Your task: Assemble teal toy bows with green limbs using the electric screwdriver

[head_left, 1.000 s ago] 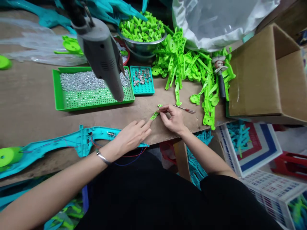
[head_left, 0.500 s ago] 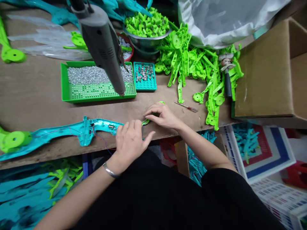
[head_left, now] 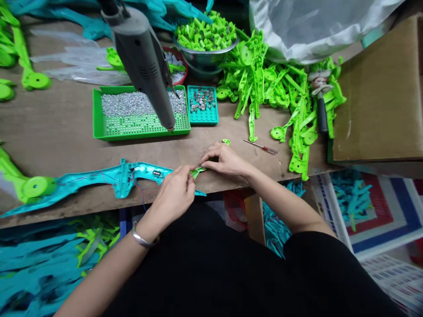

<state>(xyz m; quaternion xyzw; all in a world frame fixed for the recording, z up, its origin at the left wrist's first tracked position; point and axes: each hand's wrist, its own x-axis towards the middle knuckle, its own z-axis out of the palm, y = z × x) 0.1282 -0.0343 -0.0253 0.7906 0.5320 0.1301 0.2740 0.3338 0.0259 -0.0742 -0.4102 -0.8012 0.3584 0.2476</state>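
Green strip (head_left: 197, 172) now nearer turquoise shell (head_left: 89, 178), between left hand (head_left: 175, 192) and right hand (head_left: 224, 159)

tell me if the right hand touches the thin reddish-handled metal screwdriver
Apart. The head view shows bare brown tabletop between the right hand and the thin reddish-handled metal screwdriver.

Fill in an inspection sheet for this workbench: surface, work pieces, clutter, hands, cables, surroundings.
Surface: brown bench, dark marks along its front edge.
Work pieces: small green part between the hands; long teal shell, partly hidden by the left hand.
Clutter: heaped green parts; loose screwdriver; green tray of small metal pieces.
Hands: left and right hand both at the small green part; exact grip unclear.
Cables: thin wires trailing from the teal shell.
Surroundings: grey power tool overhead; cardboard box and crate at right.
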